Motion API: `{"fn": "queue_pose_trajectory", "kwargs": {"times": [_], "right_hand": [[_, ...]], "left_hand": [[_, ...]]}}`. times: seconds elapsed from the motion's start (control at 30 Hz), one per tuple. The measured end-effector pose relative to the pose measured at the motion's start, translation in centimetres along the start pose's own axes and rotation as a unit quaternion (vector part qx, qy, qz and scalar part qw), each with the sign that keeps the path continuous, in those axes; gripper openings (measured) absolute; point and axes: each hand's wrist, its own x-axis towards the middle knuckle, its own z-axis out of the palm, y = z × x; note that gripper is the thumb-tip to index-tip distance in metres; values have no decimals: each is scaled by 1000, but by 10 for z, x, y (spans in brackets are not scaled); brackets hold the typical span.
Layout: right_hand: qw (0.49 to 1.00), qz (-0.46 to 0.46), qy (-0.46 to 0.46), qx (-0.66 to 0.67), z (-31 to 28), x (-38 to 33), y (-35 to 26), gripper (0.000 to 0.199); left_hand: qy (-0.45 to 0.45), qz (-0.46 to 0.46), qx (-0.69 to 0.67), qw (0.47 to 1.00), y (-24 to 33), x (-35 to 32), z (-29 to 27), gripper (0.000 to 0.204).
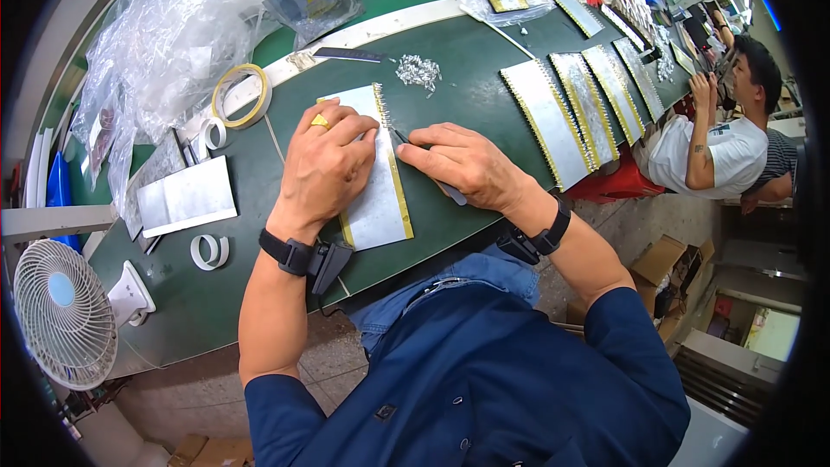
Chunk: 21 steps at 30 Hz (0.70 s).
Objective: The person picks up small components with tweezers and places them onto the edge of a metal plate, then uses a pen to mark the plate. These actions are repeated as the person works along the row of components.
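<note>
A flat silver-grey plate (378,212) with yellow tape along its long sides lies on the green table in front of me. Small metal pieces (379,102) line the upper part of its right edge. My left hand (327,156) rests on the plate, fingers curled and pinched at that edge; whatever they grip is hidden. My right hand (462,160) is closed around a slim dark tool (454,195), its thin tip reaching the plate's edge beside my left fingertips. Beyond the plate sits a loose pile of small shiny pieces (418,73).
Several finished-looking taped plates (546,121) stand in a row at right. Left are tape rolls (242,95), a bare plate (188,195), clear plastic bags (190,26) and a white fan (65,311). A dark ruler-like strip (347,54) lies beyond. Another person (713,138) sits far right.
</note>
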Motion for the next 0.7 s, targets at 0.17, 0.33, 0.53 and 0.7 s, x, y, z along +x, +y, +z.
{"fn": "queue_pose_trajectory", "kwargs": {"times": [0.17,0.33,0.53,0.7], "right_hand": [[1000,-1,-3,-1,-1,1,0,42],[1000,2,-2,9,0,1,1,42],[1000,5,-1,12,1,-2,2,46],[1000,15,3,13,-2,0,0,41]], "left_hand": [[1,6,-1,1000,1,1,-1,6],[-2,10,-1,1000,1,2,1,4],[-18,22,2,1000,1,4,2,3],[-26,40,16,999,3,7,1,4]]}}
